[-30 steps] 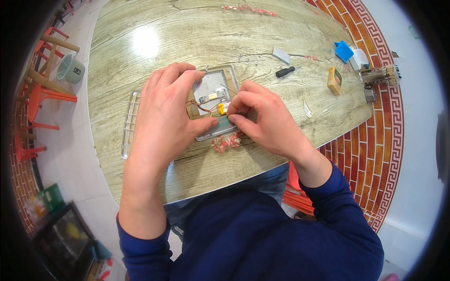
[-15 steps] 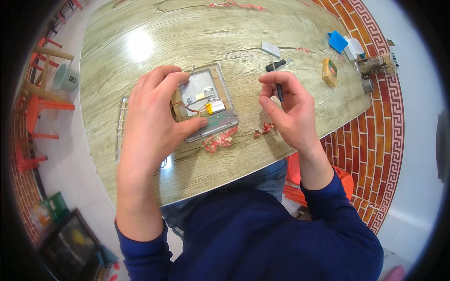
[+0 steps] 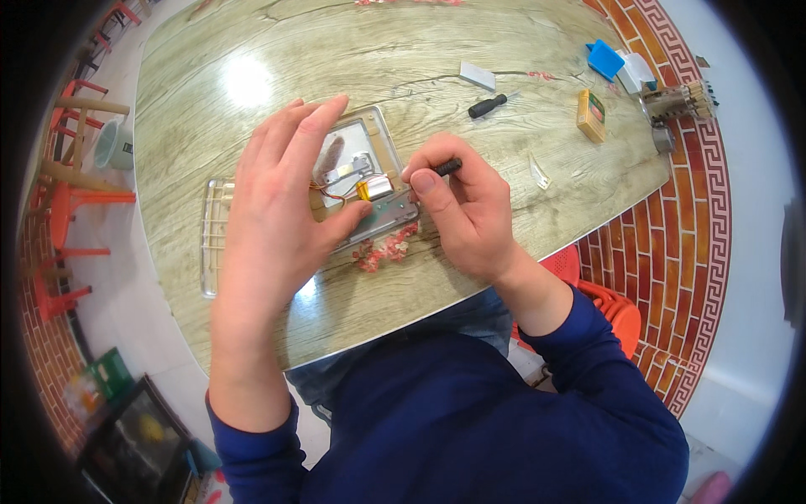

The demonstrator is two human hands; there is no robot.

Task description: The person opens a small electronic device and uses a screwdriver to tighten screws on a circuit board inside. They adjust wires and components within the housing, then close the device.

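An opened, flat, grey casing [image 3: 382, 126] lies on the table, with thin wires, a silvery battery with yellow tape [image 3: 375, 186] and a green-grey board strip [image 3: 388, 212] inside. My left hand [image 3: 277, 189] spans its left side, thumb on the strip and fingers stretched toward the far edge, covering part of the casing. Pinched in my right hand [image 3: 466, 206] is a small black screwdriver [image 3: 449, 167], its ribbed handle showing and its tip hidden by the fingers, at the casing's right edge. A second black-handled screwdriver [image 3: 487, 107] lies farther back.
Left of the casing lies a gridded frame [image 3: 211, 244], partly behind my left hand. A pale flat block [image 3: 478, 76], a small clear piece [image 3: 539, 172], a yellow box [image 3: 591, 116], a blue item [image 3: 604, 60] and a metal holder with sticks [image 3: 672, 102] are toward the right.
My right hand has moved left with the screwdriver, from beside the casing to its right edge. The clear piece on the table has come into view. My left hand stays at the casing.
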